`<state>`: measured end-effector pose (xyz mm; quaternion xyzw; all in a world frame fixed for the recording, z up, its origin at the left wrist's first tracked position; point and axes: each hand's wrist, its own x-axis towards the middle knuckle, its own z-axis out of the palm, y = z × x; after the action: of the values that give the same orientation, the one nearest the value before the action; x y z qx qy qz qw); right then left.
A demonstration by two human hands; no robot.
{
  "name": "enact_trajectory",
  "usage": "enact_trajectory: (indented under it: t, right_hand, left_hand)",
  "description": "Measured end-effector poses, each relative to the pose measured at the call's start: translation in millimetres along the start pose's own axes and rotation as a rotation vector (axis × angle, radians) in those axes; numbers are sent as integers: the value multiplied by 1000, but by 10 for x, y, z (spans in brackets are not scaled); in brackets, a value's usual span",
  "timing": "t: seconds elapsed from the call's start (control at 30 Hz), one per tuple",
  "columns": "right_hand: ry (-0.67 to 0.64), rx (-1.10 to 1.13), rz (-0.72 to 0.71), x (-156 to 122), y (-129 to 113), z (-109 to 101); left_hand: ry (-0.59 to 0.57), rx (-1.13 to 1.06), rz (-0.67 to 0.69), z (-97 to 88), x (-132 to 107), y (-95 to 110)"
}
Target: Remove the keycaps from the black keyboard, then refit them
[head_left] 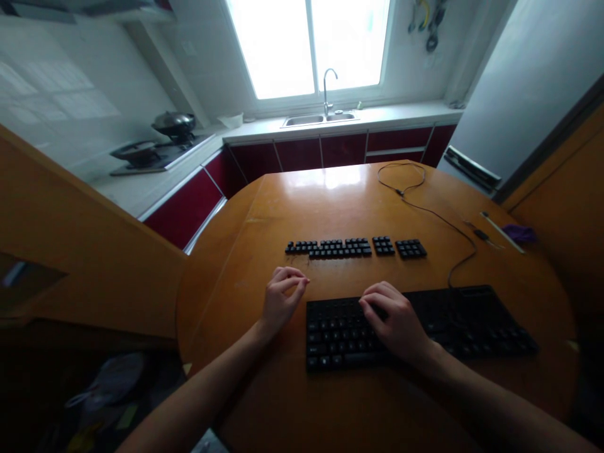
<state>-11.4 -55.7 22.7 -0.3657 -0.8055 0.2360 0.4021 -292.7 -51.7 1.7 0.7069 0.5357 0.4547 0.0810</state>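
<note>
A black keyboard [453, 327] lies on the round wooden table [330, 201] in front of me. My right hand [396, 321] rests on its left half with fingers curled down onto the keys. My left hand [282, 294] hovers just left of the keyboard, thumb and fingertips pinched together; what they pinch is too small to make out. Beyond the hands, rows of loose black keycaps [353, 247] are laid out on the table. The keyboard's cable [425, 207] loops away toward the far edge.
A thin white tool [503, 233] and a purple object [519, 234] lie at the table's right edge. Behind stand a red-fronted kitchen counter with sink [318, 118], a stove with pans [155, 148] at left, and a grey refrigerator [519, 94] at right.
</note>
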Motion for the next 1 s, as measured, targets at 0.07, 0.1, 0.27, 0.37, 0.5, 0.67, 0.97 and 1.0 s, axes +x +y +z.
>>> enact_trajectory:
  t: [0.07, 0.1, 0.27, 0.37, 0.5, 0.67, 0.97, 1.0]
  right_hand:
    - [-12, -2, 3, -6, -10, 21]
    - [-19, -4, 7, -9, -13, 33]
    - [-42, -9, 17, -43, -4, 69]
    - [-56, -16, 24, -25, -10, 34]
    - [-135, -107, 5, 190, -22, -7]
    - [-226, -382, -114, 776, 104, 211]
    - [-352, -619, -209, 1375, 384, 763]
    - [-360, -623, -216, 1380, 394, 786]
  left_hand:
    - [18, 71, 7, 24, 104, -134]
    - [20, 113, 17, 44, 167, -208]
    - [-26, 321, 84, 191, 471, -534]
    - [-47, 383, 109, 252, 543, -618]
    - [-93, 423, 131, 258, 538, -603]
    - [-117, 408, 172, 246, 513, -561]
    - [-160, 306, 154, 269, 430, -649]
    - [-160, 293, 147, 274, 432, -651]
